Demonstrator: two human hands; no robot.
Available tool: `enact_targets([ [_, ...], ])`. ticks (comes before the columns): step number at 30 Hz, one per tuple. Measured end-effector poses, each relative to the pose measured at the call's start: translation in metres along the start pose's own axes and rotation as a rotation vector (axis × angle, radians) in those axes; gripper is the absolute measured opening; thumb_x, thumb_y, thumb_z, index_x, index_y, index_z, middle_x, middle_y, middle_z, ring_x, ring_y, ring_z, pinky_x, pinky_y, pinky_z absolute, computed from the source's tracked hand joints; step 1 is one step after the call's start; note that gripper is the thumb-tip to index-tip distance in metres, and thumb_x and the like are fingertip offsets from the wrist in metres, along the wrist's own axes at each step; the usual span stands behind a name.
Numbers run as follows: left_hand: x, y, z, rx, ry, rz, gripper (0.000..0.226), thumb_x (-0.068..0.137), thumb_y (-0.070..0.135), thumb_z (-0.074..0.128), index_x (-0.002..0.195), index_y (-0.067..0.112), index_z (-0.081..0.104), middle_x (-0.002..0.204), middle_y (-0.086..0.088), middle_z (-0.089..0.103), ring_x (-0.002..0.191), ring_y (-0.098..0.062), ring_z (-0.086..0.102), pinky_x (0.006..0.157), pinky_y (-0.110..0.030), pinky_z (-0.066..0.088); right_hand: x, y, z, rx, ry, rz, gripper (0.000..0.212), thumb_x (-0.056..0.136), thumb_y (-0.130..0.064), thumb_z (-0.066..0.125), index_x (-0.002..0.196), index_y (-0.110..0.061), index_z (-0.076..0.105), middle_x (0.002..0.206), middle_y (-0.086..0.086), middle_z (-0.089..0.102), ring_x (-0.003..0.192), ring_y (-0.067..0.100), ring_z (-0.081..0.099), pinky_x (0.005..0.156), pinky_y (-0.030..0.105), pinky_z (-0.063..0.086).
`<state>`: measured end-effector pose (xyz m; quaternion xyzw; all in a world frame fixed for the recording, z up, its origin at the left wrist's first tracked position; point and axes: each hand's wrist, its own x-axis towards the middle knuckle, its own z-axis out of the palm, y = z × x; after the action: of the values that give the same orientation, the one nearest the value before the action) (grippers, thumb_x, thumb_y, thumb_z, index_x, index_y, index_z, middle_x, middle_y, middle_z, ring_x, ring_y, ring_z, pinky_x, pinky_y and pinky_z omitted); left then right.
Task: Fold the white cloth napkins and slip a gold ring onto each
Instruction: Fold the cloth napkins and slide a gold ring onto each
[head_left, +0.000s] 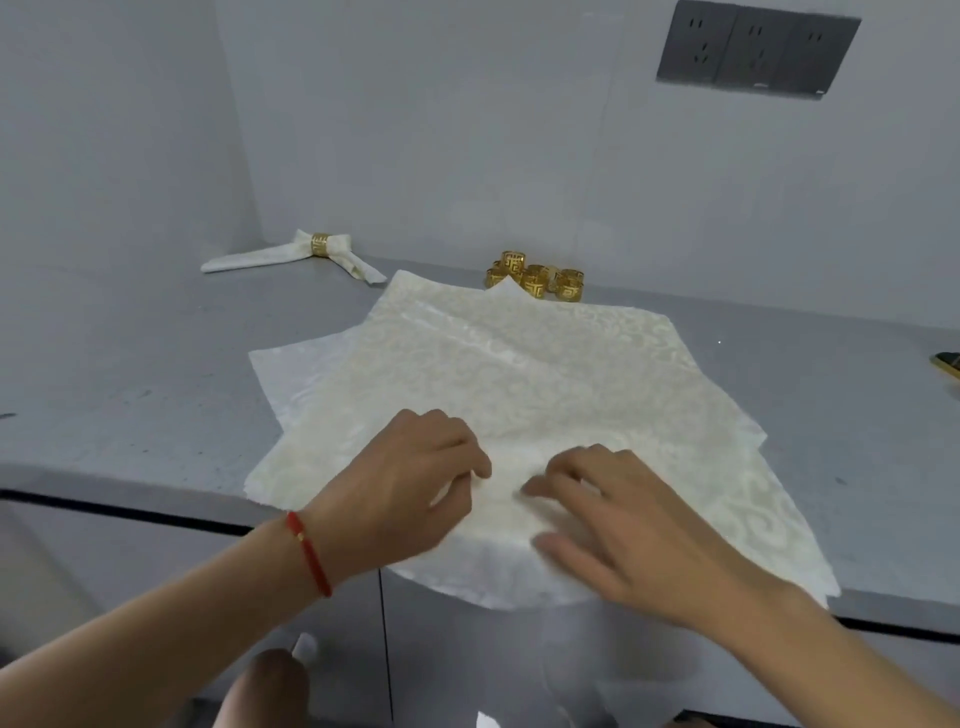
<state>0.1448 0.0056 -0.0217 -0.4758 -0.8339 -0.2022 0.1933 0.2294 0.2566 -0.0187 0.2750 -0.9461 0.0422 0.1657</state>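
Observation:
A loose stack of white patterned cloth napkins (519, 374) lies spread on the grey counter (130, 395), its near edge hanging over the front. My left hand (410, 478) pinches the top napkin near its front middle with curled fingers. Close beside it, my right hand (623, 525) lies on the same napkin, fingertips bent onto the cloth. Several gold rings (537, 278) stand in a cluster behind the stack by the wall. One folded napkin (270, 255) with a gold ring (322, 244) on it lies at the back left.
The counter meets a grey wall at the back, with a dark socket panel (756, 49) high on the right. A dark and gold object (948, 364) shows at the right edge. Cabinet fronts (156, 561) lie below the counter edge.

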Motion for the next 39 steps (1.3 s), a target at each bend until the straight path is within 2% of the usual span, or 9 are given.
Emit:
enact_targets([
  [6, -0.051, 0.002, 0.009, 0.205, -0.207, 0.173, 0.055, 0.084, 0.036, 0.07, 0.136, 0.023, 0.056, 0.138, -0.002, 0.055, 0.115, -0.022, 0.056, 0.095, -0.043, 0.043, -0.009, -0.019, 0.022, -0.132, -0.02, -0.165, 0.027, 0.095, -0.035, 0.064, 0.117, -0.022, 0.056, 0.112, -0.006, 0.055, 0.09, 0.017, 0.053, 0.077, 0.033, 0.045],
  [8, -0.053, -0.001, 0.008, 0.308, -0.293, 0.195, 0.082, 0.079, 0.014, 0.07, 0.152, 0.029, 0.035, 0.152, -0.007, 0.042, 0.123, -0.025, 0.052, 0.098, -0.044, 0.044, -0.005, -0.018, 0.027, -0.169, 0.036, -0.191, 0.015, 0.093, -0.018, 0.066, 0.107, -0.02, 0.06, 0.104, -0.004, 0.058, 0.084, 0.018, 0.051, 0.071, 0.032, 0.042],
  [14, -0.058, -0.003, -0.006, 0.354, -0.326, 0.297, 0.088, 0.081, -0.012, 0.024, 0.158, 0.031, 0.019, 0.162, -0.008, 0.024, 0.137, -0.027, 0.042, 0.109, -0.045, 0.039, 0.004, -0.011, 0.013, 0.253, 0.003, 0.04, 0.017, 0.103, -0.03, 0.051, 0.104, -0.025, 0.068, 0.096, -0.019, 0.065, 0.089, 0.006, 0.059, 0.076, 0.029, 0.05],
  [19, -0.057, 0.0, -0.008, 0.028, -0.021, 0.168, 0.038, 0.097, 0.009, 0.055, 0.133, 0.019, 0.055, 0.115, -0.001, 0.068, 0.099, -0.022, 0.065, 0.082, -0.036, 0.053, 0.014, -0.009, -0.011, 0.581, -0.138, 0.302, 0.02, 0.104, -0.03, 0.057, 0.097, -0.032, 0.075, 0.092, -0.021, 0.073, 0.086, 0.006, 0.066, 0.074, 0.018, 0.048],
  [24, -0.033, 0.009, -0.021, -0.298, 0.096, -0.329, 0.024, 0.098, 0.008, 0.045, 0.083, 0.02, 0.058, 0.06, 0.007, 0.054, 0.051, -0.008, 0.045, 0.05, -0.019, 0.031, 0.019, -0.016, -0.024, 0.582, -0.204, 0.279, 0.038, 0.086, -0.06, 0.067, 0.12, -0.047, 0.06, 0.109, -0.022, 0.068, 0.098, 0.003, 0.065, 0.087, 0.032, 0.054],
  [27, -0.022, 0.009, -0.027, -0.33, 0.107, -0.418, 0.038, 0.102, 0.027, 0.04, 0.065, 0.018, 0.037, 0.052, 0.007, 0.037, 0.048, -0.009, 0.035, 0.048, -0.018, 0.023, 0.014, -0.022, -0.03, 0.426, -0.305, 0.254, 0.076, 0.074, -0.065, 0.077, 0.135, -0.061, 0.031, 0.117, -0.031, 0.056, 0.105, -0.001, 0.058, 0.089, 0.019, 0.047],
  [31, -0.015, 0.011, -0.043, -0.368, 0.002, -0.499, 0.037, 0.103, 0.037, 0.044, 0.072, 0.017, 0.045, 0.048, 0.008, 0.033, 0.044, -0.008, 0.032, 0.045, -0.018, 0.026, 0.012, -0.017, -0.025, 0.545, -0.087, 0.249, 0.006, 0.102, -0.047, 0.053, 0.097, -0.045, 0.052, 0.065, -0.014, 0.056, 0.055, 0.009, 0.046, 0.057, 0.021, 0.034],
  [33, -0.013, 0.011, -0.054, -0.398, -0.139, -0.541, 0.037, 0.103, 0.038, 0.045, 0.071, 0.021, 0.047, 0.045, 0.01, 0.035, 0.042, -0.007, 0.032, 0.044, -0.016, 0.028, 0.013, -0.01, -0.029, 0.76, -0.111, 0.316, 0.038, 0.1, -0.049, 0.049, 0.069, -0.029, 0.043, 0.058, -0.014, 0.038, 0.053, 0.006, 0.033, 0.055, 0.024, 0.028],
  [39, 0.029, -0.025, -0.057, -0.39, -0.28, -0.663, 0.041, 0.101, 0.039, 0.051, 0.072, 0.01, 0.053, 0.044, 0.011, 0.036, 0.036, -0.004, 0.031, 0.038, -0.014, 0.027, 0.051, 0.02, -0.039, 0.833, -0.276, 0.438, 0.049, 0.104, -0.045, 0.054, 0.066, -0.016, 0.043, 0.061, -0.001, 0.038, 0.054, 0.017, 0.032, 0.052, 0.027, 0.025],
])
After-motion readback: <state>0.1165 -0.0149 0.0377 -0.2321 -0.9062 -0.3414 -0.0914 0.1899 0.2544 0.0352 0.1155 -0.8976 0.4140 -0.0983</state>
